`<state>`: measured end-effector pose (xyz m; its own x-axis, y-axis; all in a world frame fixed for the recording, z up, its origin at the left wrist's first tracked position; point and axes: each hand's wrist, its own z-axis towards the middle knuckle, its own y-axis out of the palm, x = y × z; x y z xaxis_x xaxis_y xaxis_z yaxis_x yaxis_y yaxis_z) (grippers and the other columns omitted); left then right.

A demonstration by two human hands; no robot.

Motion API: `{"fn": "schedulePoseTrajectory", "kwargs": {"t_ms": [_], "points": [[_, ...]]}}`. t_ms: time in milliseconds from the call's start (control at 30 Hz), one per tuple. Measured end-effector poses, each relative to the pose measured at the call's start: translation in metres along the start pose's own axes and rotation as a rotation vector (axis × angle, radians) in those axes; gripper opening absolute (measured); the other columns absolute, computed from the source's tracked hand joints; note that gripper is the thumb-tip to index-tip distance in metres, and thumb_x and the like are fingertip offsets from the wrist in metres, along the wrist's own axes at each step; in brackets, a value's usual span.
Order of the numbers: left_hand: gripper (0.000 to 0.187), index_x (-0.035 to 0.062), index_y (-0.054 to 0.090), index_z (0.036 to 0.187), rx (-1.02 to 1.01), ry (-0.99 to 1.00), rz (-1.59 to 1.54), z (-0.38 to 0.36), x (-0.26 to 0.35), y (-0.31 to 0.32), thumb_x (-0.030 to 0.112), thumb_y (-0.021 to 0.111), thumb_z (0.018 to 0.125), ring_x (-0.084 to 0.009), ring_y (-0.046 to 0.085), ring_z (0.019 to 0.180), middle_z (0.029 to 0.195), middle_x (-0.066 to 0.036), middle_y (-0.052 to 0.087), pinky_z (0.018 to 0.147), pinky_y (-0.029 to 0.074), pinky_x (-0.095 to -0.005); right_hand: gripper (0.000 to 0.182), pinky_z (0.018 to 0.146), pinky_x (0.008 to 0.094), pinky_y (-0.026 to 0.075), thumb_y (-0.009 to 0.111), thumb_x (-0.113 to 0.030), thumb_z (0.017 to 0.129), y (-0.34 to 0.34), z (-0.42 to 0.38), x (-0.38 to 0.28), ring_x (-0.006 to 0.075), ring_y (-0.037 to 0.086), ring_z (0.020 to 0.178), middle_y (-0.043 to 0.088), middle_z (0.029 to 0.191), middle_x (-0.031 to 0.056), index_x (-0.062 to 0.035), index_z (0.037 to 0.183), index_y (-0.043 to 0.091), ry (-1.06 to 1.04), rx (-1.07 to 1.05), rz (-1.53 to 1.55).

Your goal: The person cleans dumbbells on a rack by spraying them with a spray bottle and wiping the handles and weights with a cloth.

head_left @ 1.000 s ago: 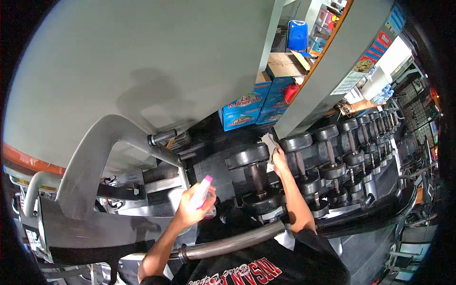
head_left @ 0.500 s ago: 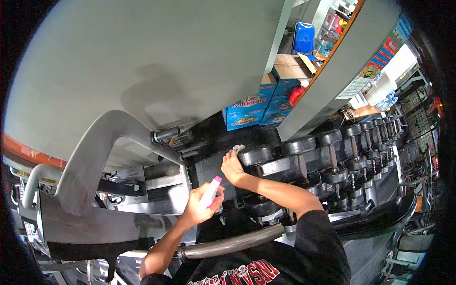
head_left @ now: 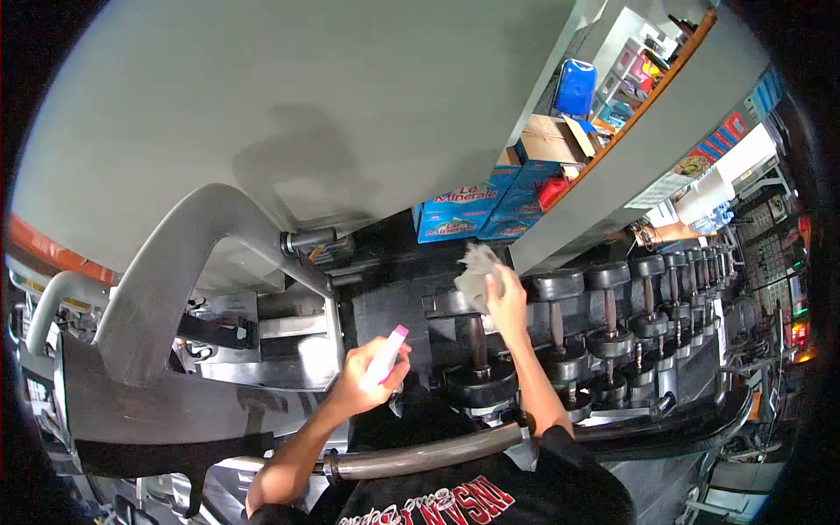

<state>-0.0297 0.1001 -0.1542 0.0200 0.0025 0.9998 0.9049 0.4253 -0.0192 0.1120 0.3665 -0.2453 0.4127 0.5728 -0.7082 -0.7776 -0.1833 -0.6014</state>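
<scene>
My left hand (head_left: 372,378) is wrapped round a white bottle (head_left: 382,363) with a pink cap, held over the floor left of the dumbbells. My right hand (head_left: 507,302) grips a crumpled grey-white cloth (head_left: 479,278) above the upper head of the nearest dumbbell, partly covering it. That dumbbell (head_left: 479,343) has black round heads and a metal handle. Beside it on the rack stands a second black dumbbell (head_left: 557,325), to the right of my right forearm.
More dumbbells (head_left: 610,315) run along the rack to the right. A curved grey machine frame (head_left: 166,271) stands at left, and a metal bar (head_left: 429,457) crosses close to my body. Blue cartons (head_left: 455,213) are stacked by the grey wall (head_left: 262,79).
My right hand has moved right and up with the cloth, which now shows much more. The left hand still holds the bottle in nearly the same place. The view has shifted slightly.
</scene>
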Motion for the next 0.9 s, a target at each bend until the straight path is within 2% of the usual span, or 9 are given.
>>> {"fn": "schedulePoseTrajectory", "kwargs": {"t_ms": [67,133,200,233,400,467,500,800,900], "points": [[0.02,0.0011,0.061,0.099,0.02,0.19,0.109,0.001,-0.003,0.0,0.001,0.068,0.08,-0.0084,0.058,0.061,0.079,-0.005,0.063,0.055,0.047,-0.023,0.031,0.089,0.0373,0.047,0.056,-0.027,0.092,-0.01,0.011,0.008,0.0342,0.059,0.109,0.061,0.115,0.0202,-0.0052,0.114,0.06,0.373,-0.085,0.089],[0.02,0.0007,0.061,0.098,0.031,0.131,0.067,-0.001,-0.004,0.001,0.001,0.068,0.08,-0.0086,0.059,0.061,0.079,-0.005,0.063,0.055,0.047,-0.0232,0.035,0.087,0.036,0.048,0.054,-0.03,0.094,0.008,0.01,0.081,0.0299,0.059,0.11,0.061,0.12,0.0184,-0.0027,0.116,0.059,0.395,-0.139,0.076],[0.019,0.0002,0.062,0.098,0.035,0.074,0.032,-0.002,0.003,-0.001,0.001,0.068,0.08,-0.0088,0.059,0.062,0.079,-0.005,0.063,0.056,0.047,-0.0235,0.038,0.084,0.0346,0.049,0.053,-0.033,0.095,0.011,0.005,0.099,0.0216,0.06,0.107,0.061,0.122,0.0114,-0.0031,0.119,0.058,0.727,-0.268,0.779],[0.019,-0.0002,0.062,0.098,0.028,-0.003,-0.034,-0.002,0.011,-0.001,0.001,0.067,0.08,-0.0094,0.059,0.063,0.079,-0.005,0.063,0.057,0.047,-0.024,0.036,0.083,0.0325,0.049,0.048,-0.03,0.097,0.005,0.004,0.091,0.0147,0.059,0.103,0.06,0.12,0.0053,-0.0065,0.124,0.055,0.916,-0.262,0.812],[0.018,-0.0007,0.062,0.097,0.016,-0.032,0.016,-0.001,0.005,-0.002,0.001,0.067,0.079,-0.0106,0.06,0.067,0.08,-0.006,0.063,0.059,0.048,-0.0255,0.035,0.077,0.0336,0.051,0.044,-0.033,0.097,0.001,-0.011,0.106,0.013,0.06,0.095,0.061,0.111,-0.0008,-0.017,0.126,0.054,0.96,-0.28,0.683],[0.019,-0.0011,0.062,0.096,0.031,0.037,0.048,-0.001,0.003,-0.002,0.001,0.068,0.078,-0.011,0.06,0.066,0.081,-0.007,0.064,0.059,0.047,-0.0254,0.036,0.076,0.0339,0.052,0.043,-0.031,0.098,0.002,-0.022,0.103,0.014,0.061,0.093,0.061,0.114,0.001,-0.0141,0.128,0.051,0.835,-0.197,0.802],[0.019,-0.0011,0.062,0.096,0.035,0.033,0.051,-0.001,0.003,-0.003,0.001,0.068,0.078,-0.011,0.06,0.066,0.081,-0.007,0.064,0.059,0.047,-0.0254,0.036,0.08,0.0369,0.051,0.042,-0.023,0.098,-0.001,-0.027,0.097,0.0171,0.061,0.094,0.059,0.113,0.0053,-0.0054,0.13,0.047,0.819,-0.159,0.89],[0.02,-0.0009,0.062,0.096,0.053,0.133,0.1,0.002,0.004,-0.003,0.0,0.068,0.078,-0.0114,0.06,0.067,0.083,-0.007,0.063,0.06,0.047,-0.025,0.036,0.078,0.0316,0.052,0.047,-0.016,0.094,0.004,-0.044,0.12,0.0189,0.063,0.091,0.062,0.109,0.009,-0.004,0.128,0.05,0.872,-0.227,0.715],[0.021,-0.0007,0.062,0.097,0.034,0.12,0.092,0.001,0.005,-0.002,0.0,0.068,0.077,-0.0106,0.06,0.068,0.082,-0.007,0.063,0.06,0.048,-0.0249,0.033,0.092,0.0332,0.045,0.054,-0.013,0.093,-0.003,-0.036,0.076,0.0228,0.06,0.104,0.063,0.116,0.01,-0.0026,0.124,0.055,0.42,0.042,0.395]]}}
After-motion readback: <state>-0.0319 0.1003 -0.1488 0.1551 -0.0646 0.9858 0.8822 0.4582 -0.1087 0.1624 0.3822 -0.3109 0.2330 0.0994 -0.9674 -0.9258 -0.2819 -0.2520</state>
